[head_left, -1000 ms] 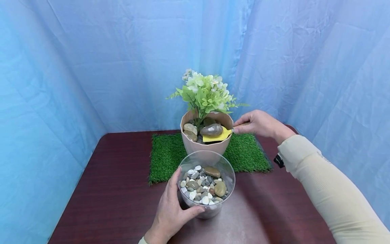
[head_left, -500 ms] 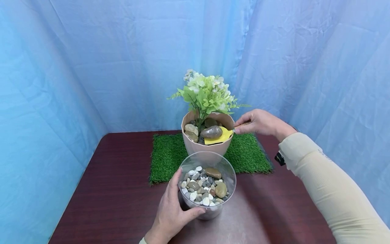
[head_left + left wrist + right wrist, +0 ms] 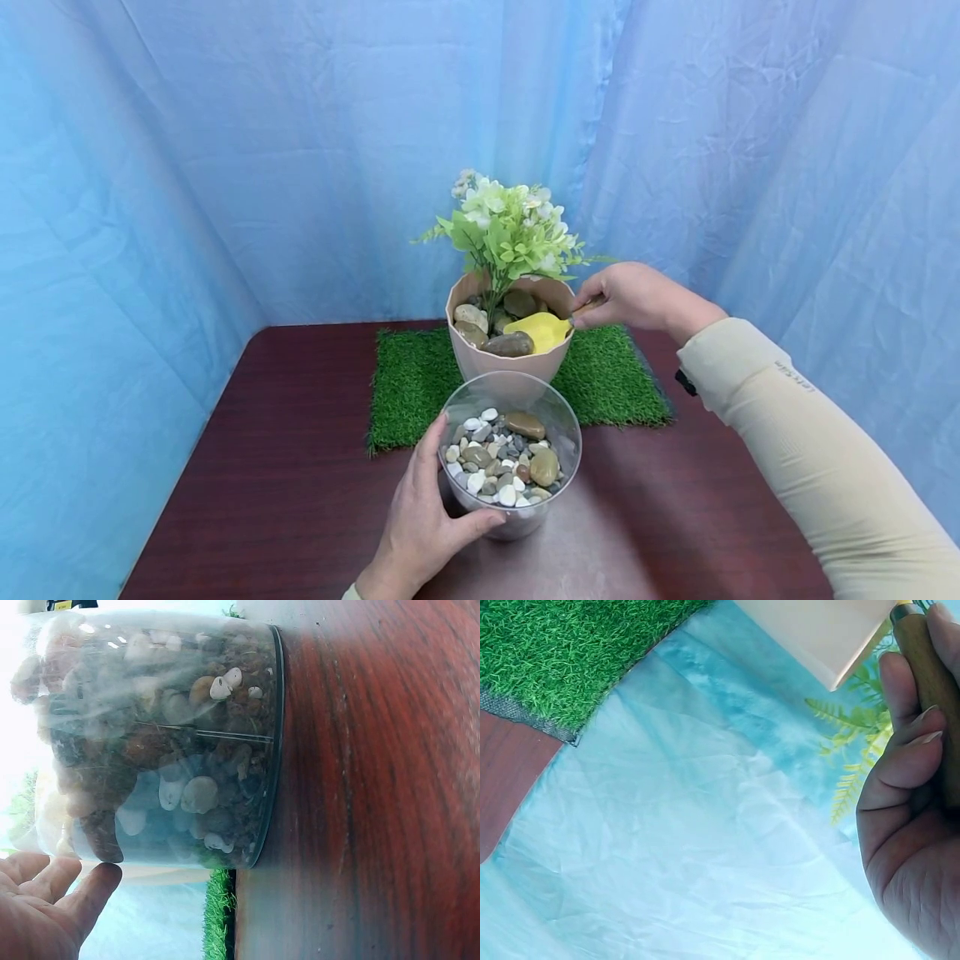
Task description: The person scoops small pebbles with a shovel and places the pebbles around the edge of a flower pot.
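Note:
My left hand [image 3: 422, 512] holds the side of a clear plastic container [image 3: 517, 527], its thumb along the front and fingers along the left. White, grey and brown pebbles fill much of the container, with a few larger stones on top. My right hand [image 3: 637, 298] grips the wooden handle [image 3: 930, 679] of a small trowel with a yellow blade [image 3: 549, 332]. That blade reaches over the right rim into a pinkish flowerpot [image 3: 502, 365]. Left of the blade, a large grey-brown stone [image 3: 506, 344] lies at the pot's front inner side. Other stones surround the stems of a white-flowered plant [image 3: 513, 225].
Under the pot lies a green artificial-grass mat [image 3: 615, 392]. Both sit on a dark red-brown wooden table [image 3: 262, 467]. Pale blue curtains [image 3: 337, 167] hang behind and on both sides.
The large stone has slid off the yellow blade toward the pot's front left. The trowel has tilted as my right hand rose slightly. My left hand keeps its place on the container.

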The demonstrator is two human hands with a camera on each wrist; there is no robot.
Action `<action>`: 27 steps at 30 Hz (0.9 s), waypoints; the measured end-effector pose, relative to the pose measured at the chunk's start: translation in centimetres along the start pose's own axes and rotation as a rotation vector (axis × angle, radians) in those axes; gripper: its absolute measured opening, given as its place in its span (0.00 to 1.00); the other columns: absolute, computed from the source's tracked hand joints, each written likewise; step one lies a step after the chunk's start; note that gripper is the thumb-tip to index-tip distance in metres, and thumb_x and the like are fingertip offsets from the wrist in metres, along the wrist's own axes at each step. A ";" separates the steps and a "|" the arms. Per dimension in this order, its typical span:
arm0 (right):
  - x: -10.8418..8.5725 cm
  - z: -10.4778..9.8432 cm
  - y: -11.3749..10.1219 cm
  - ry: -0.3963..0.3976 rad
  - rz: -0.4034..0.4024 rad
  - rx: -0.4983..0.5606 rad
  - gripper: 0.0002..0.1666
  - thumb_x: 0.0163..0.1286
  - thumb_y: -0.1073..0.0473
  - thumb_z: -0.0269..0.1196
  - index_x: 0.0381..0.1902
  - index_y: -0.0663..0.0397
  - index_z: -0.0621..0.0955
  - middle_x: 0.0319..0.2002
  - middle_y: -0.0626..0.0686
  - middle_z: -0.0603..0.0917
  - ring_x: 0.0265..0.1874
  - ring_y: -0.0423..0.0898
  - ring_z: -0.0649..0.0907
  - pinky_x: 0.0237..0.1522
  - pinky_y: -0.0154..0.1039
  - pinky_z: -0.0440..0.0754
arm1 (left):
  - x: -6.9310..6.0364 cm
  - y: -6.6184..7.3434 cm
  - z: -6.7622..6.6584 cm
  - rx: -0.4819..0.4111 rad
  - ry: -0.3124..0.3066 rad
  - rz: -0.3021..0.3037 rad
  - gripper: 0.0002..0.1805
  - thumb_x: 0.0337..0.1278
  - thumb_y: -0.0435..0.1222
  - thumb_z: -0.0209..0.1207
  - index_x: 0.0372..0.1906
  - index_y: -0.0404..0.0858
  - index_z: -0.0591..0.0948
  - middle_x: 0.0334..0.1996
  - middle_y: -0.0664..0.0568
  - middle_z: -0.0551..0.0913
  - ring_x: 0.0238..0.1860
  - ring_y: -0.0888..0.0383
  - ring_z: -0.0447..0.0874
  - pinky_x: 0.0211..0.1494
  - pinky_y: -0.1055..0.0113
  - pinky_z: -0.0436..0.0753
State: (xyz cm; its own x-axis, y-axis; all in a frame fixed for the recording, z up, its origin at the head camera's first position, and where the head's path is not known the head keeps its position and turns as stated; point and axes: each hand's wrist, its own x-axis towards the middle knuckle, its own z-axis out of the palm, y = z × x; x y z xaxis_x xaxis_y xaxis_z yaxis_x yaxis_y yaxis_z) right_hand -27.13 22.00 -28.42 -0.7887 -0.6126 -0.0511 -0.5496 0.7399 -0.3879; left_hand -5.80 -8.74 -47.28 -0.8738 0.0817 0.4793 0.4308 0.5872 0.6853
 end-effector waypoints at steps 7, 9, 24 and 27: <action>-0.1 0.0 -0.6 0.008 0.028 -0.025 0.11 0.68 0.54 0.74 0.48 0.45 0.91 0.43 0.43 0.92 0.42 0.41 0.89 0.53 0.48 0.87 | 0.0 0.0 0.0 -0.006 -0.007 -0.004 0.72 0.37 0.66 0.78 0.85 0.47 0.52 0.78 0.46 0.66 0.75 0.45 0.70 0.73 0.43 0.74; -0.2 0.0 -0.8 0.018 0.007 -0.034 0.11 0.68 0.54 0.74 0.48 0.46 0.91 0.42 0.43 0.92 0.42 0.41 0.90 0.52 0.48 0.87 | 0.0 0.0 0.0 -0.004 -0.004 -0.003 0.72 0.37 0.67 0.77 0.85 0.47 0.52 0.78 0.46 0.66 0.75 0.45 0.70 0.72 0.43 0.74; -1.1 -1.0 -3.3 0.087 -0.057 -0.207 0.10 0.67 0.56 0.74 0.47 0.40 0.91 0.43 0.43 0.92 0.42 0.42 0.89 0.50 0.52 0.87 | 0.0 -0.1 0.0 -0.007 -0.004 -0.010 0.73 0.35 0.68 0.77 0.85 0.48 0.52 0.80 0.47 0.64 0.74 0.44 0.70 0.73 0.43 0.73; -1.4 -1.2 -3.6 0.120 -0.063 -0.262 0.10 0.68 0.55 0.73 0.47 0.39 0.91 0.45 0.43 0.91 0.44 0.44 0.89 0.49 0.53 0.87 | 0.0 -0.1 0.0 -0.013 -0.008 -0.014 0.73 0.35 0.67 0.78 0.85 0.48 0.52 0.80 0.47 0.64 0.74 0.44 0.70 0.73 0.42 0.73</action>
State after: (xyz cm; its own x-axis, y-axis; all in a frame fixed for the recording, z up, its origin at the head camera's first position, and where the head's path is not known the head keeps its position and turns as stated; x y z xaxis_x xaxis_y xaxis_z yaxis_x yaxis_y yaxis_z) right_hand -24.37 20.53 -25.82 -0.7694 -0.6337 0.0803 -0.6383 0.7578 -0.1350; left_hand -5.81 -8.78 -47.32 -0.8816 0.0799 0.4652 0.4212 0.5779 0.6990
